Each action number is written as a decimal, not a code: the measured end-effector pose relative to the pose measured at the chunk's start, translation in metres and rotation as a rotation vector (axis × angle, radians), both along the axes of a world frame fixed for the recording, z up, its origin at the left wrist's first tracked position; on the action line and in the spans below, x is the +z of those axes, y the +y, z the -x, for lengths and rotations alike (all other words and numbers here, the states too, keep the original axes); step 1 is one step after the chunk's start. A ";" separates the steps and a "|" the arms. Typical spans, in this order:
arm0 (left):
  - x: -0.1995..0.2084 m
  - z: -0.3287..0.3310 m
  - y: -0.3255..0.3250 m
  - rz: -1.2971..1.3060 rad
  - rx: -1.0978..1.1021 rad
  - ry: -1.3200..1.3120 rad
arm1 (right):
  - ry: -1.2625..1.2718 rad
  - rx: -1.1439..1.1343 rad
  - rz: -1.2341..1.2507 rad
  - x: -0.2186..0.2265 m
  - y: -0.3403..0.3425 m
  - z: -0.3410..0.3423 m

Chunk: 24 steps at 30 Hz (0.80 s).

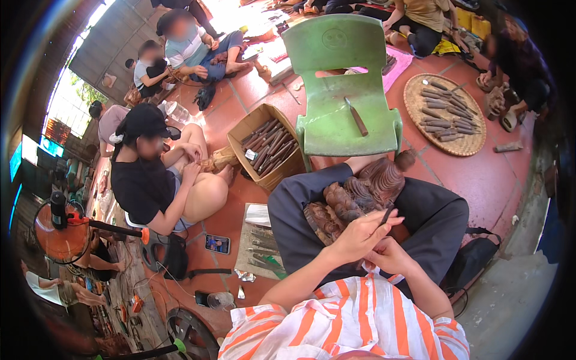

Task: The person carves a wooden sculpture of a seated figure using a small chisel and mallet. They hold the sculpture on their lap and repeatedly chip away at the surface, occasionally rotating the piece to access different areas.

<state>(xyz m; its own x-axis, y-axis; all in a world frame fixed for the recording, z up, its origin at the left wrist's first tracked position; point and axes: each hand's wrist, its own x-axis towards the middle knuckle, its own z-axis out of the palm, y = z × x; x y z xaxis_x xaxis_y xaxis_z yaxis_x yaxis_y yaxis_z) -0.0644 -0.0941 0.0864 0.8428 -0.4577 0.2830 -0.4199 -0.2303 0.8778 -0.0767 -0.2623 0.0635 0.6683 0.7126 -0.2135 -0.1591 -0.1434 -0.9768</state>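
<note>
A brown carved wooden figure (355, 198) with rippled folds rests in my lap between my dark-trousered legs. My left hand (362, 235) lies against the near side of the carving. A slim dark tool (387, 214), perhaps a chisel, sticks up from its fingers. Just below it, my right hand (391, 257) is closed, its fingertips pressed together close to the left wrist. What the right hand pinches is hidden. Ahead of the carving, a wood-handled chisel (358, 122) lies on the seat of a green plastic chair (324, 137).
A cardboard box (259, 112) of wooden-handled tools stands front left. Several tools lie on a round woven tray (459, 148) at right. Beside my left knee are a mat with chisels (262, 245) and a phone (217, 243). A person in black (144, 180) sits left, near a fan (60, 231).
</note>
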 end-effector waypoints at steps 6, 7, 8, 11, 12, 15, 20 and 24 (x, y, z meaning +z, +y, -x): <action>-0.032 -0.031 0.053 -0.101 0.426 0.005 | -0.384 -0.479 -0.178 -0.010 -0.014 -0.011; -0.042 -0.040 0.057 -0.160 0.483 0.035 | -0.366 -0.608 -0.215 -0.017 -0.022 -0.010; -0.043 -0.044 0.055 -0.240 0.534 0.116 | -0.369 -0.701 -0.189 -0.020 -0.030 -0.009; -0.066 -0.044 0.049 -0.424 0.556 0.048 | -0.467 -0.898 -0.056 -0.027 -0.034 -0.006; -0.074 -0.043 0.045 -0.449 0.570 0.010 | -0.564 -0.891 0.039 -0.027 -0.035 -0.006; -0.080 -0.044 0.036 -0.505 0.681 -0.013 | -0.912 -0.804 0.226 -0.024 -0.032 -0.011; -0.087 -0.047 0.052 -0.265 0.764 0.223 | -0.967 -0.629 0.205 -0.026 -0.013 -0.028; -0.076 -0.052 0.073 -0.302 0.637 0.362 | -0.573 -0.644 0.175 -0.028 0.001 -0.040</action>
